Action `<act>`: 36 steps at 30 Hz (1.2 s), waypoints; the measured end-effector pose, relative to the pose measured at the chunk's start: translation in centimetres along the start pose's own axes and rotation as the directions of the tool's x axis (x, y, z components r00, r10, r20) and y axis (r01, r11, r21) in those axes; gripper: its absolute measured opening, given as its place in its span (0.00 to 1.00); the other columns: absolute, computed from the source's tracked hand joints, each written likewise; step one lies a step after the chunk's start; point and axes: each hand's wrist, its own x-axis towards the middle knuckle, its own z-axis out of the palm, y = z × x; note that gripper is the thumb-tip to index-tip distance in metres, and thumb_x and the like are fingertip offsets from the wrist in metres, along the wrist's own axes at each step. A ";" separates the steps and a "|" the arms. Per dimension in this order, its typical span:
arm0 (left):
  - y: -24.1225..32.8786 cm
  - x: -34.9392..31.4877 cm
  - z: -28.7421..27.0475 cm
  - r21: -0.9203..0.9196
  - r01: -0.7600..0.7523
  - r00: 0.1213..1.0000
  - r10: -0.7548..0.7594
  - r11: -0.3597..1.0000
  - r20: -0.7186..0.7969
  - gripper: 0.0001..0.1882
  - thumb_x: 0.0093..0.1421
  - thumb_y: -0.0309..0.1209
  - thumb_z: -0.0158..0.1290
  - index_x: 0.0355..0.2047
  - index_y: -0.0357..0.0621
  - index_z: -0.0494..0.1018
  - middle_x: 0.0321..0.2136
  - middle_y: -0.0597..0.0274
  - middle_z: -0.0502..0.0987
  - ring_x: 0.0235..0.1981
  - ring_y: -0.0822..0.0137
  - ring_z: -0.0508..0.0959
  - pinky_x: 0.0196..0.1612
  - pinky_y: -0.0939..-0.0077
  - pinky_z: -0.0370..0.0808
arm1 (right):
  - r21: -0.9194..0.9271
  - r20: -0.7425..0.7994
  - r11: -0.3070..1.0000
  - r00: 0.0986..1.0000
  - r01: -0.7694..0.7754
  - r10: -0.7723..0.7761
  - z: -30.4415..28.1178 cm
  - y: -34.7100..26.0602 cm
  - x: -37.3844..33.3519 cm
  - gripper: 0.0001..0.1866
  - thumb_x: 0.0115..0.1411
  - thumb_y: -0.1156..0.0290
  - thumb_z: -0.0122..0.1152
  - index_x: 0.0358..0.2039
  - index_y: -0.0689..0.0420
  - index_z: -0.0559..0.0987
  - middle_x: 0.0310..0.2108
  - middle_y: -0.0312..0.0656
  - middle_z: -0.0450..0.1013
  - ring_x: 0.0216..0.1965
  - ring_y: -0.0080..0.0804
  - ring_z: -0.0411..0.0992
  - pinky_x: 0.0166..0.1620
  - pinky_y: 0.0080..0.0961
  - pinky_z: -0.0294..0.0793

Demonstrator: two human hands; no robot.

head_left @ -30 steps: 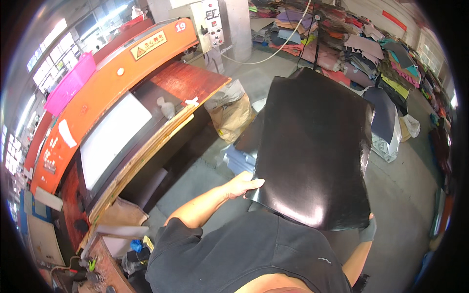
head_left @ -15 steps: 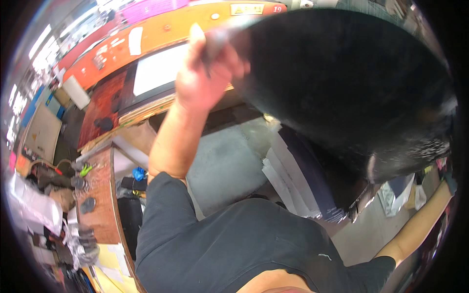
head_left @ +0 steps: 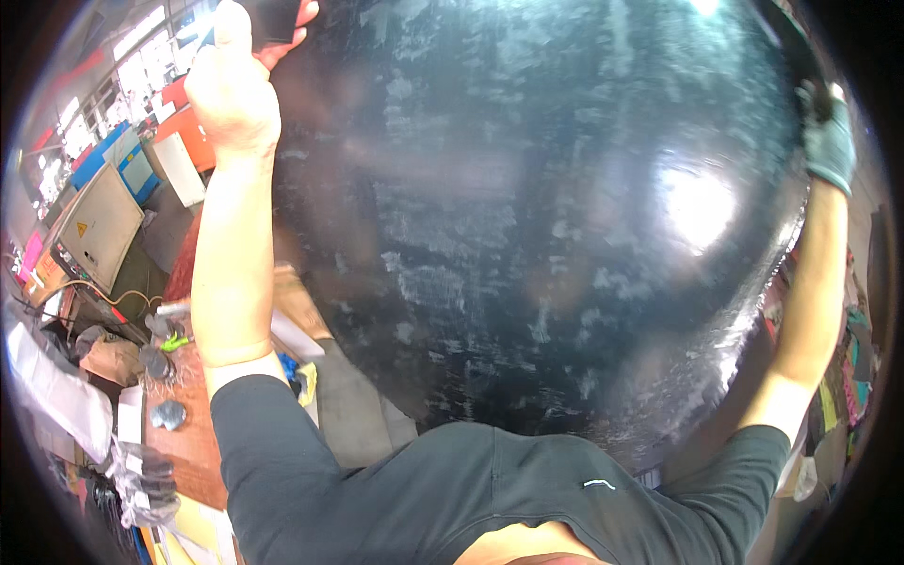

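A large glossy black sheet (head_left: 508,235), with pale scuffs and a bright reflection, is held up in front of me and fills most of the view. At the upper left my bare left hand (head_left: 240,89) is closed at its edge, thumb up and fingers curled round a dark part. My right hand (head_left: 831,141), in a grey-green glove, grips the opposite edge at the far right. Both arms are raised and spread. The sheet bows between them, and its lower edge hangs close to my chest.
To the left stands a reddish-brown wooden bench (head_left: 202,433) with small grey lumps and a green clip. Beyond it is a grey electrical cabinet (head_left: 99,226). Clear plastic wrapping (head_left: 61,391) lies at the far left. Colourful material (head_left: 855,358) is piled at the right edge.
Both hands have risen, the left one also moving left. The black sheet has swung up and across, now covering the orange machine and the stacked sheets seen before.
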 end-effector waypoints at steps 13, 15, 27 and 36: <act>-47.2 -19.1 -15.8 0.988 0.073 0.295 -0.943 -0.138 -0.154 0.29 0.64 0.47 0.39 0.63 0.55 0.54 0.65 0.60 0.51 0.66 0.54 0.48 0.60 0.38 0.48 | -0.787 0.615 0.509 0.374 0.350 0.694 24.1 37.6 -44.0 0.36 0.51 0.53 0.63 0.55 0.61 0.66 0.55 0.55 0.63 0.56 0.53 0.62 0.59 0.42 0.59; -48.5 -21.2 -16.5 0.995 0.004 0.416 -0.904 -0.104 -0.096 0.27 0.63 0.48 0.39 0.61 0.55 0.57 0.64 0.60 0.52 0.65 0.53 0.51 0.59 0.39 0.50 | -0.775 0.579 0.602 0.599 0.193 0.553 21.1 36.8 -46.2 0.30 0.50 0.57 0.63 0.50 0.61 0.70 0.54 0.55 0.63 0.56 0.53 0.61 0.58 0.40 0.60; -49.3 -20.7 -20.9 0.925 0.181 0.624 -0.766 0.333 0.154 0.23 0.59 0.37 0.51 0.52 0.39 0.67 0.57 0.45 0.63 0.58 0.50 0.64 0.59 0.58 0.58 | -0.977 -0.058 0.054 0.499 -0.206 0.865 21.0 32.5 -43.6 0.31 0.51 0.45 0.60 0.43 0.60 0.71 0.40 0.50 0.72 0.45 0.44 0.70 0.52 0.37 0.63; -29.4 -26.1 -31.2 0.630 0.758 -0.035 -0.975 -0.169 -0.219 0.30 0.59 0.46 0.52 0.48 0.26 0.67 0.42 0.46 0.74 0.40 0.56 0.71 0.50 0.64 0.64 | -0.954 -0.067 0.106 0.542 -0.282 0.838 20.4 31.7 -43.9 0.30 0.50 0.45 0.60 0.43 0.57 0.72 0.37 0.48 0.73 0.41 0.47 0.71 0.50 0.38 0.64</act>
